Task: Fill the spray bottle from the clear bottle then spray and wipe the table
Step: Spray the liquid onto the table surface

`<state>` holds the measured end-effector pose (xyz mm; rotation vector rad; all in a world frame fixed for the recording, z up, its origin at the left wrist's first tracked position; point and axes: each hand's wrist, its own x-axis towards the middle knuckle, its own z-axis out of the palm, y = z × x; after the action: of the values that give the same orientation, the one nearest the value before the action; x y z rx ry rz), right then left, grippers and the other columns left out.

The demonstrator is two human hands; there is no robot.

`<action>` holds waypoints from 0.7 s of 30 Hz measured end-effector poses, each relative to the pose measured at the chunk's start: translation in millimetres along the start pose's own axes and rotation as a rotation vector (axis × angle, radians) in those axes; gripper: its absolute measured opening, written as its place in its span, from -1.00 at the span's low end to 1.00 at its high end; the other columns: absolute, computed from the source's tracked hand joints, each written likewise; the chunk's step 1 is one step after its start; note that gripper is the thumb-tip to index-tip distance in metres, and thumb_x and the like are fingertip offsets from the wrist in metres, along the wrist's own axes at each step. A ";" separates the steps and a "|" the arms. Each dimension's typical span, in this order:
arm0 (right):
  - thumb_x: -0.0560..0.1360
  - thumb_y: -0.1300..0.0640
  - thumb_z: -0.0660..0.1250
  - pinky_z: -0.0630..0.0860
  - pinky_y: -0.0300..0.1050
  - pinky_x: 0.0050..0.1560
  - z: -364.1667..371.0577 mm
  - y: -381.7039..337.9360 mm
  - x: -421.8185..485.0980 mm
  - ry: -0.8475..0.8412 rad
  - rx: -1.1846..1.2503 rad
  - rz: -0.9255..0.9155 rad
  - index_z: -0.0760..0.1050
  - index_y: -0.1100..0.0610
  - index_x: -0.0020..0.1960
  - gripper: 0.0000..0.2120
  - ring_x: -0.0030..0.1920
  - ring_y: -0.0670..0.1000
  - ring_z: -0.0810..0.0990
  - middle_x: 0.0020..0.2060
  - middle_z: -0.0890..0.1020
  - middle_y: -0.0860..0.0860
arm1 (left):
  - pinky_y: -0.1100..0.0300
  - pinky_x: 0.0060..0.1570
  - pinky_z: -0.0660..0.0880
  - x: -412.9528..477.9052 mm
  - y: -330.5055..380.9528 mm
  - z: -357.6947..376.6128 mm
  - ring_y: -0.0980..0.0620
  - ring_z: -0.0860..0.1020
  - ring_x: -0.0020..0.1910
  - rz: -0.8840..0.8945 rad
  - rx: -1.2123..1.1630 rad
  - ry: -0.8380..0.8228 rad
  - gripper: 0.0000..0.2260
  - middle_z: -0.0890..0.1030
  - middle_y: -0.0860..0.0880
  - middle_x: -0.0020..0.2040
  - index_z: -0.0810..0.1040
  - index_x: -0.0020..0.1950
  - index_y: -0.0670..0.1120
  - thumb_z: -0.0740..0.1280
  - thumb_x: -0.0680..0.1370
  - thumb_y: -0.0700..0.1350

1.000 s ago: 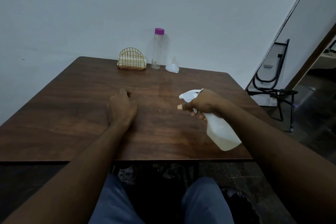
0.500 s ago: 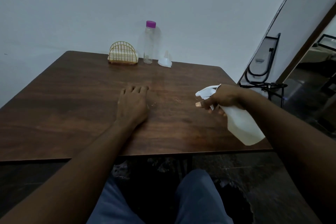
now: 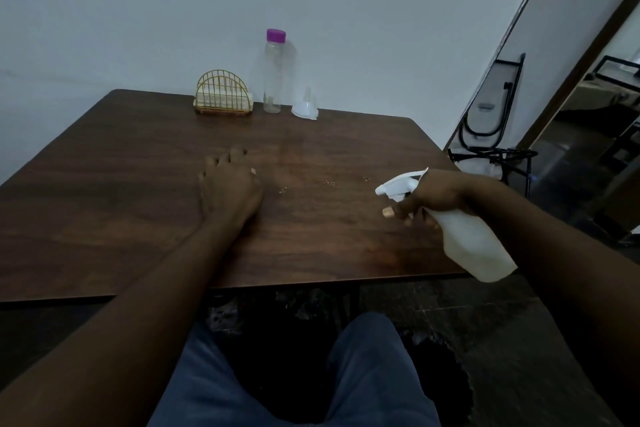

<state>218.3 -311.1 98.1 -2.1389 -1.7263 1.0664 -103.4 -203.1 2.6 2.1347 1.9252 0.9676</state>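
My right hand (image 3: 436, 196) grips the neck of a white spray bottle (image 3: 474, 246). The bottle is tilted over the table's right front part, and its nozzle (image 3: 394, 186) points left. My left hand (image 3: 228, 187) lies palm down on the brown wooden table (image 3: 121, 191) near the middle, holding nothing. Small droplets (image 3: 330, 183) dot the wood between my hands. The clear bottle (image 3: 273, 80) with a purple cap stands upright at the far edge, against the wall.
A white funnel (image 3: 305, 109) lies right of the clear bottle. A gold wire holder (image 3: 223, 97) with white napkins stands to its left. A black folding frame (image 3: 491, 135) leans on the wall beyond the table's right side. My knees are under the front edge.
My right hand has carried the spray bottle to the right along the table. More droplets show on the wood. My left hand shifted slightly right and stays on the table.
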 end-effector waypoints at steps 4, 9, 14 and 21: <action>0.44 -0.06 0.62 0.55 -0.09 -0.29 7.5 -9.9 -0.5 -0.023 0.034 -0.056 0.59 -0.32 0.30 -0.52 -0.32 -0.02 0.59 -0.15 0.77 0.08 | -0.14 0.25 0.38 -1.7 1.7 0.8 -0.23 0.41 0.33 0.031 0.021 -0.012 -0.67 0.57 -0.16 0.34 0.45 0.38 -0.09 0.26 0.62 -0.05; 0.32 -0.24 0.62 0.50 -0.09 -0.35 23.3 -25.5 4.4 0.079 0.145 -0.115 0.70 -0.20 0.14 -0.58 -0.42 -0.01 0.53 -0.27 0.70 0.10 | -0.14 0.26 0.37 -3.6 2.9 1.9 -0.20 0.41 0.35 0.094 0.042 -0.042 -0.65 0.55 -0.13 0.37 0.44 0.41 -0.06 0.27 0.63 -0.04; 0.40 -0.14 0.64 0.48 -0.17 -0.46 31.4 -31.4 11.8 0.232 0.009 0.009 0.61 0.08 -0.30 -0.65 -0.54 -0.04 0.51 -0.46 0.61 0.03 | -0.14 0.27 0.37 -3.6 2.1 3.3 -0.19 0.41 0.35 0.134 0.069 -0.049 -0.63 0.54 -0.12 0.38 0.44 0.43 -0.05 0.27 0.63 -0.02; 0.44 -0.17 0.59 0.55 -0.10 -0.26 32.8 -33.5 5.3 0.053 0.011 -0.015 0.66 0.09 0.30 -0.47 -0.31 0.02 0.57 -0.21 0.74 0.07 | -0.15 0.29 0.37 -2.3 2.1 3.3 -0.18 0.40 0.37 0.130 0.063 -0.068 -0.61 0.55 -0.12 0.38 0.43 0.44 -0.04 0.28 0.62 -0.01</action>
<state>172.1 -305.3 90.9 -2.1239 -1.7064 1.0042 -99.9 -204.5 0.1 2.3210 1.8300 0.8534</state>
